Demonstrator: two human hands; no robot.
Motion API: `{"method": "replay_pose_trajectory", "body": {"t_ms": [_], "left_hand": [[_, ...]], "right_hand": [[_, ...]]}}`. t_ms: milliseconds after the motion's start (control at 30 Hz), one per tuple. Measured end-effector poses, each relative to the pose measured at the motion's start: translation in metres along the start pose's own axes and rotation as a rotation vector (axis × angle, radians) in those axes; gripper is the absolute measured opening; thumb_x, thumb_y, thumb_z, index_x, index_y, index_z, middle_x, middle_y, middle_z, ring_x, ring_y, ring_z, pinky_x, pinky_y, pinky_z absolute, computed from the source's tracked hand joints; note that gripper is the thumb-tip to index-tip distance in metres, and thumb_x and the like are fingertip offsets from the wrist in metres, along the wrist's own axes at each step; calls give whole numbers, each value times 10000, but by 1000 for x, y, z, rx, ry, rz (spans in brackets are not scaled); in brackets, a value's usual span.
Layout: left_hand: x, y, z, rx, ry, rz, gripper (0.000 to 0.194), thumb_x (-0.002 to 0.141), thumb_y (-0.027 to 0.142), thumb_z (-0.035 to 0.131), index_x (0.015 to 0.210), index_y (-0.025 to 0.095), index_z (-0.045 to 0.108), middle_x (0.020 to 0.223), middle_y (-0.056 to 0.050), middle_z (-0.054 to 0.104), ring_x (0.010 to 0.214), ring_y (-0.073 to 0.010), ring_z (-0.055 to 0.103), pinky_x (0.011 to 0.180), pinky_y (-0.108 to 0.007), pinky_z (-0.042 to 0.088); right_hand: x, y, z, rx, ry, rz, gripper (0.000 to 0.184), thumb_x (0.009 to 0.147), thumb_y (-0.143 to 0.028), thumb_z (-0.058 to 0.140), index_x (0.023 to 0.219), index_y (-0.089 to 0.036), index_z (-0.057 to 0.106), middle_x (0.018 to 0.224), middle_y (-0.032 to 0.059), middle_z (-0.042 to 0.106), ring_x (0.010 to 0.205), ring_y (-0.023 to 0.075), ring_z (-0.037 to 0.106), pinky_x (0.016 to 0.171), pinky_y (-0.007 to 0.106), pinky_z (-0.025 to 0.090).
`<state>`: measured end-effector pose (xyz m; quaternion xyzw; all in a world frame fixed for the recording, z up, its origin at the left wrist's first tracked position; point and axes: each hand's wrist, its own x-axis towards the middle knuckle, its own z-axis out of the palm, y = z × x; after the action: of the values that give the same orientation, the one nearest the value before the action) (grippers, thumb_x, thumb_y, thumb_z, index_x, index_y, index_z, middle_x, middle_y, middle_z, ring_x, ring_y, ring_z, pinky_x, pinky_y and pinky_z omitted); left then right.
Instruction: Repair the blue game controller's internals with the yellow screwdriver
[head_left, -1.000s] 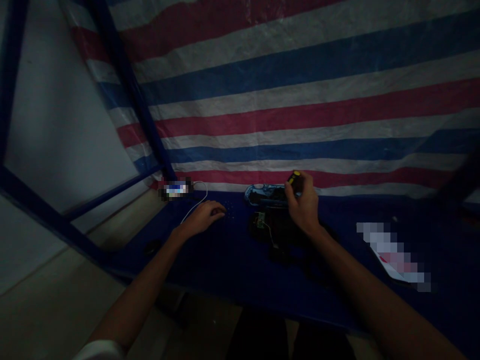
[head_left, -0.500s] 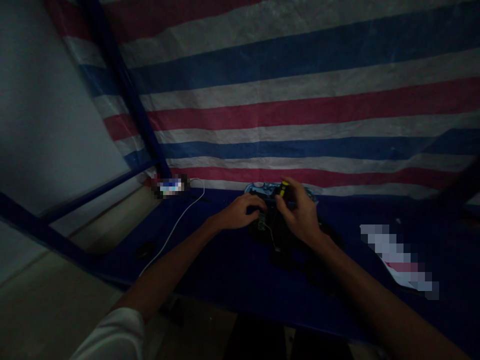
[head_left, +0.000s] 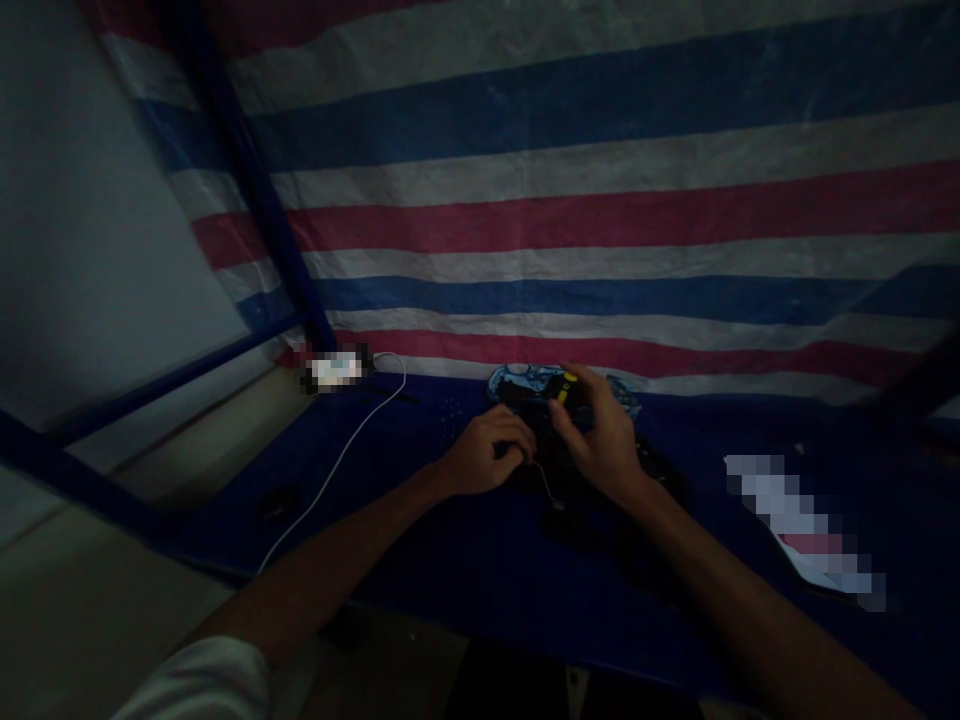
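My right hand pinches a small yellow-and-black cylinder between thumb and fingers, above a dark object with a blue patterned piece on the navy table top. My left hand lies curled beside it, touching the dark clutter. A thin white wire runs out from under that hand. The small green circuit board seen earlier is hidden by the left hand, so I cannot tell whether the hand grips it.
A white cable runs across the table from a blurred white item at the back. A small dark object lies near the left edge. A blurred paper lies at right. A blue metal post stands before a striped tarpaulin.
My left hand has moved right from the table to the dark object and now covers the green board. My right hand has lowered the yellow-and-black cylinder toward the dark object.
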<state>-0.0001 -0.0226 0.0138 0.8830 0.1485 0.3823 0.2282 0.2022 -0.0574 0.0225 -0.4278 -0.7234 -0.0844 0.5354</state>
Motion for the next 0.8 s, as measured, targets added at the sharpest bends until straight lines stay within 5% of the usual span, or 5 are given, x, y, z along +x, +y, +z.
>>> {"method": "replay_pose_trajectory", "body": {"t_ms": [267, 800], "left_hand": [[-5, -8, 4, 25, 121, 3, 214, 865, 95, 530, 824, 176, 724, 798, -46, 717, 823, -182, 626, 796, -326, 507], [-5, -10, 3, 128, -4, 104, 248, 860, 90, 506, 714, 183, 684, 836, -57, 716, 866, -193, 651, 891, -371, 497]], "right_hand": [[2, -3, 0, -22, -6, -119, 476, 1003, -318, 575, 1454, -225, 452, 1290, 127, 681, 1108, 259, 701, 914, 414, 605], [2, -4, 0, -53, -18, -121, 437, 1010, -332, 543, 1426, -228, 457, 1256, 127, 690, 1100, 262, 706, 911, 416, 603]]}}
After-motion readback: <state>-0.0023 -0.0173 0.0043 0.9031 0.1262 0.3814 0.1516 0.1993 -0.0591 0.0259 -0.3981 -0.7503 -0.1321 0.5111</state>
